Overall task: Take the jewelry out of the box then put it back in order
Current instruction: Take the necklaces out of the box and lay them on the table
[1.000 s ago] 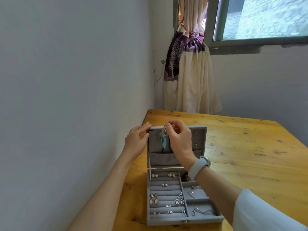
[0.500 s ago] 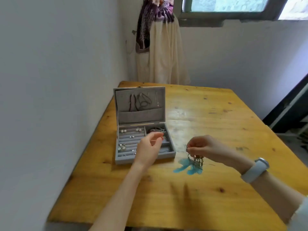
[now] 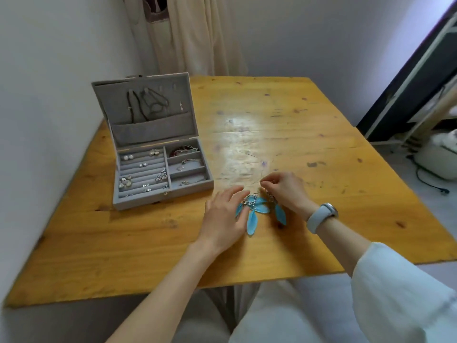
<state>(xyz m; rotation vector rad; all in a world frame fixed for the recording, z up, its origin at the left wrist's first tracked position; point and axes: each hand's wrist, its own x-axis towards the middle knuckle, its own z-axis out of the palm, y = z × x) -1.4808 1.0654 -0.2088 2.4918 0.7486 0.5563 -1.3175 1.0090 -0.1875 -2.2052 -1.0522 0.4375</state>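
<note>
A grey jewelry box (image 3: pixel 162 194) stands open at the table's left side, its lid upright. Cords and a small pendant hang inside the lid (image 3: pixel 148 107). Several small earrings (image 3: pixel 126 181) sit in the ring rows, and bracelets and chains lie in the right compartments. The blue feather earrings (image 3: pixel 257 210) with silver hoops lie on the wooden table (image 3: pixel 296 125) right of the box. My left hand (image 3: pixel 225 216) rests flat beside them, fingers touching one hoop. My right hand (image 3: pixel 284 191) pinches an earring hook just above the feathers.
A white wall runs close along the table's left edge. A cream curtain (image 3: pixel 197 33) hangs behind the far edge. At the right, on the floor, are a dark frame (image 3: pixel 420 82), a white appliance (image 3: pixel 437 157) and a black cable. My lap is below the near edge.
My right hand brought the feather earrings from the box lid down onto the table. My left hand left the box and now lies beside them. My view tilted down and closer.
</note>
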